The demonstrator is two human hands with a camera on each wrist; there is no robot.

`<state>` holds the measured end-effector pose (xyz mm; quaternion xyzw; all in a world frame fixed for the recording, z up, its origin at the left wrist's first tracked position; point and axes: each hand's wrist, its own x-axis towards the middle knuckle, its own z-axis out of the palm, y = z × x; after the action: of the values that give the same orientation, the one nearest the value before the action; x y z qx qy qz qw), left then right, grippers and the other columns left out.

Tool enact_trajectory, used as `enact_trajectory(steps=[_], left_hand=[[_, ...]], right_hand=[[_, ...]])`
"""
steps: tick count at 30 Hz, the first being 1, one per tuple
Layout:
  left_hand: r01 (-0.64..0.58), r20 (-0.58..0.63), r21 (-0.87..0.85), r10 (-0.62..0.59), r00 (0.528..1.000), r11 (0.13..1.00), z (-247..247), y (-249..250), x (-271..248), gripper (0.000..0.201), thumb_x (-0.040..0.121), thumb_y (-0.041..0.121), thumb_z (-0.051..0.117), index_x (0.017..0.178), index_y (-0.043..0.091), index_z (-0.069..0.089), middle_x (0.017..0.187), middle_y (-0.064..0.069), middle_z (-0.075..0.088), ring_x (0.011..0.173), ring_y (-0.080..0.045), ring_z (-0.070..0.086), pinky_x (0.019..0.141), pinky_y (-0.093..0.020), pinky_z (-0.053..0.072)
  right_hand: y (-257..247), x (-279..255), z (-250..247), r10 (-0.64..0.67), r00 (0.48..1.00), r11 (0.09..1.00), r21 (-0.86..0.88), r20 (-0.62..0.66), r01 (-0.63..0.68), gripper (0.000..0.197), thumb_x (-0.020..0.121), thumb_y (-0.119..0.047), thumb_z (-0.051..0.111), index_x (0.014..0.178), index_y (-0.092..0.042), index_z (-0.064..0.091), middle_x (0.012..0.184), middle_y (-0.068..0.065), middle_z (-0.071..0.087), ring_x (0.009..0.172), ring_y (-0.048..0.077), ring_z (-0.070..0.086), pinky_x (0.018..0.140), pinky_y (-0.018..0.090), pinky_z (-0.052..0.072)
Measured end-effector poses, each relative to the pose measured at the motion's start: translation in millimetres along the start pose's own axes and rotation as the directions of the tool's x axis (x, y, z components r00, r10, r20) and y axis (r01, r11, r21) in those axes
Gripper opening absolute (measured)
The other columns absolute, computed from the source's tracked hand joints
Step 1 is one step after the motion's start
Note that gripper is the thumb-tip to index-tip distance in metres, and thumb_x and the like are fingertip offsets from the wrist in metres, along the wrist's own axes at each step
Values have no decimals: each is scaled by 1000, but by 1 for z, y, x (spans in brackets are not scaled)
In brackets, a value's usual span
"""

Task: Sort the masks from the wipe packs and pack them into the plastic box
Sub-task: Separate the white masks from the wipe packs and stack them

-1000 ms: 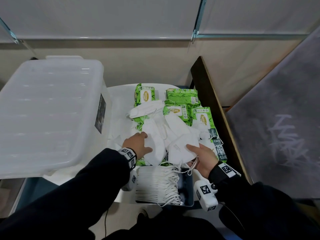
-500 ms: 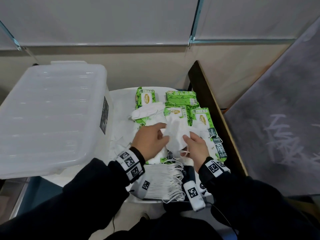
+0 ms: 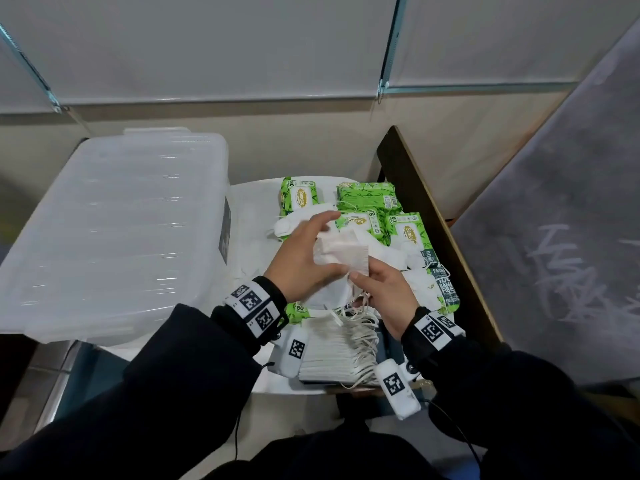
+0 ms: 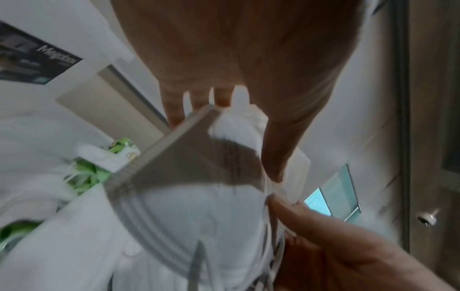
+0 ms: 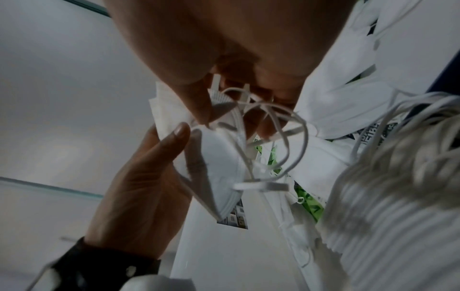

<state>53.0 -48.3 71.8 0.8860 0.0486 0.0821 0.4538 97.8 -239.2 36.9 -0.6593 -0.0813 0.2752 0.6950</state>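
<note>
Masks, white folded fabric (image 3: 341,252) | both hands pinch them: left hand (image 3: 304,263), right hand (image 3: 388,296) | green wipe packs (image 3: 367,199) behind | clear lidded plastic box (image 3: 114,230) left | stacked masks (image 3: 332,351) below.

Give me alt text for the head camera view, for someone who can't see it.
Both hands, left hand and right hand, hold white masks above green wipe packs and a stack of masks. A lidded clear plastic box sits to the left.
</note>
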Motion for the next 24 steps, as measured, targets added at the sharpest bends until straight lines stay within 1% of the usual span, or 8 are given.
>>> enact_trajectory(steps=[4, 8, 10, 13, 16, 18, 20, 24], left_hand=[[55, -9, -38, -55, 998, 998, 0, -6, -11, 35, 89, 21, 74, 122, 25, 63, 112, 11, 70, 102, -7, 62, 91, -28, 50], [202, -97, -254, -233, 968, 946, 0, -21, -24, 26, 95, 19, 66, 120, 23, 60, 112, 9, 68, 104, -13, 64, 93, -38, 53], [249, -85, -292, -284, 955, 923, -3, -31, -32, 26, 96, 17, 64, 121, 23, 59, 115, 10, 67, 108, -14, 63, 97, -41, 52], [289, -48, -243, -309, 950, 926, -6, -47, -47, 26, 96, 14, 64, 120, 22, 58, 114, 9, 66, 107, -17, 62, 97, -41, 51], [327, 4, -292, -341, 940, 899, -1, -60, -63, 35, 94, 8, 65, 122, 26, 56, 116, 5, 68, 111, -22, 64, 95, -42, 52], [299, 4, -362, -319, 948, 883, 2, -62, -70, 45, 91, 5, 63, 126, 32, 55, 120, 3, 68, 113, -20, 64, 95, -43, 52], [271, -9, -417, -302, 953, 867, 0, -62, -70, 57, 89, 0, 60, 131, 38, 52, 123, 1, 68, 112, -18, 65, 96, -42, 54], [266, 104, -286, -246, 964, 920, -10, -65, -69, 80, 81, -8, 56, 135, 50, 51, 132, 8, 64, 113, -17, 63, 95, -40, 53]], right_hand=[[6, -3, 5, 93, 993, 992, 77, 69, -98, 31, 87, -3, 76, 117, -6, 71, 101, 26, 73, 81, 31, 67, 66, 37, 58], [16, -9, 11, 216, 975, 976, -23, 59, -215, 11, 85, 5, 74, 93, 7, 67, 85, 25, 66, 71, 28, 65, 66, 39, 60], [20, -9, 11, 305, 952, 949, 97, -27, -302, 5, 89, 4, 66, 85, 8, 65, 81, 24, 64, 64, 27, 64, 68, 45, 61], [18, -7, 6, 369, 925, 866, 395, -93, -306, 17, 91, -2, 52, 77, 1, 61, 82, 21, 69, 70, 25, 65, 60, 35, 59], [15, -5, 8, 413, 911, 736, 595, -18, -322, 27, 95, -16, 47, 69, -9, 52, 58, 6, 42, 52, 21, 46, 44, 27, 50], [16, -3, 13, 349, 937, 843, 446, -25, -302, 25, 96, -19, 59, 74, -13, 51, 58, -1, 30, 43, 14, 25, 37, 23, 34], [21, 0, 16, 240, 970, 970, 46, -34, -239, 16, 89, -14, 74, 81, -11, 60, 57, -1, 37, 44, 12, 26, 41, 22, 27], [29, 2, 13, 210, 976, 945, -268, 64, -186, 27, 84, -4, 77, 66, -12, 59, 60, 2, 38, 52, 15, 27, 49, 25, 23]])
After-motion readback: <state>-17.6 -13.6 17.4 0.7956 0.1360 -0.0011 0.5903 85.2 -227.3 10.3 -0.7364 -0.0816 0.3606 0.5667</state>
